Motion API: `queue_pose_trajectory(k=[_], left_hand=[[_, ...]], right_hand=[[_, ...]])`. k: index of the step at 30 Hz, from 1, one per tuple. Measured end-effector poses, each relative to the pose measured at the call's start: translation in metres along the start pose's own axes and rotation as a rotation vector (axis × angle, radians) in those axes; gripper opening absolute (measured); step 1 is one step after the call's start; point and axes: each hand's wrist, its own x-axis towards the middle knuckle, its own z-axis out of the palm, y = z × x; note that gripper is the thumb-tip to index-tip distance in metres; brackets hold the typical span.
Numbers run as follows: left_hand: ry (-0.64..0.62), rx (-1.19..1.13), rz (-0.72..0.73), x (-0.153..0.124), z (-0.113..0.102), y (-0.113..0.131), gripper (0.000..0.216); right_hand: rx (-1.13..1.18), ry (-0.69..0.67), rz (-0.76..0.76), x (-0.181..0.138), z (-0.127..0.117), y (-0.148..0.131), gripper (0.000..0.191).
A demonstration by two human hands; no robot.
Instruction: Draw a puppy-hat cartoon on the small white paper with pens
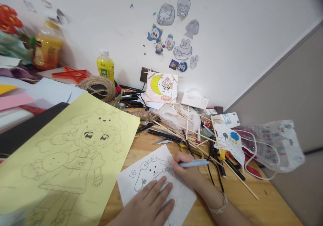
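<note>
My left hand [148, 204] lies flat with its fingers apart on a small sheet of white paper [127, 189], over the lower part of it. The sheet carries a dark line drawing of a long-eared puppy's head [153, 170] with a bow, and a little flower beside it. In my right hand [186, 170] is a light blue pen [195, 163], gripped near the tip. That tip touches or nearly touches the drawing's right edge; the fingers partly hide it. Left of the sheet lies a big yellow paper [108, 172] with a pencilled girl in a puppy hat.
Thin wooden sticks [176, 135], markers [164, 134] and a craft blade [163, 141] clutter the table behind the sheet. Farther back are a twine coil [97, 87], a yellow-green bottle [105, 66] and a framed moon drawing [161, 88]. A clear plastic bag [282, 145] lies at right.
</note>
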Motion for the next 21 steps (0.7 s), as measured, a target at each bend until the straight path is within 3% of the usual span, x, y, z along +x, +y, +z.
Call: queue_pose_trajectory(k=[4, 7, 12, 17, 18, 21], left_hand=[[-0.029, -0.016, 0.000, -0.003, 0.008, 0.003, 0.033], [0.079, -0.028, -0.045, -0.011, 0.029, 0.010, 0.032], [0.078, -0.023, -0.067, -0.020, 0.048, 0.017, 0.035], [0.036, -0.013, -0.010, -0.009, 0.020, 0.006, 0.032], [-0.068, -0.036, -0.025, -0.005, 0.011, 0.003, 0.033], [-0.117, -0.107, -0.022, 0.002, -0.010, -0.003, 0.030]], right_hand=[[0.034, -0.002, 0.001, 0.001, 0.001, 0.003, 0.034], [0.043, 0.018, 0.022, 0.001, 0.001, 0.003, 0.035], [0.057, 0.060, 0.032, 0.000, 0.000, 0.000, 0.034], [0.139, 0.277, 0.118, -0.003, -0.001, 0.005, 0.034], [0.166, 0.306, 0.126, -0.003, -0.001, 0.006, 0.034], [0.227, 0.354, 0.098, -0.002, -0.002, 0.006, 0.024]])
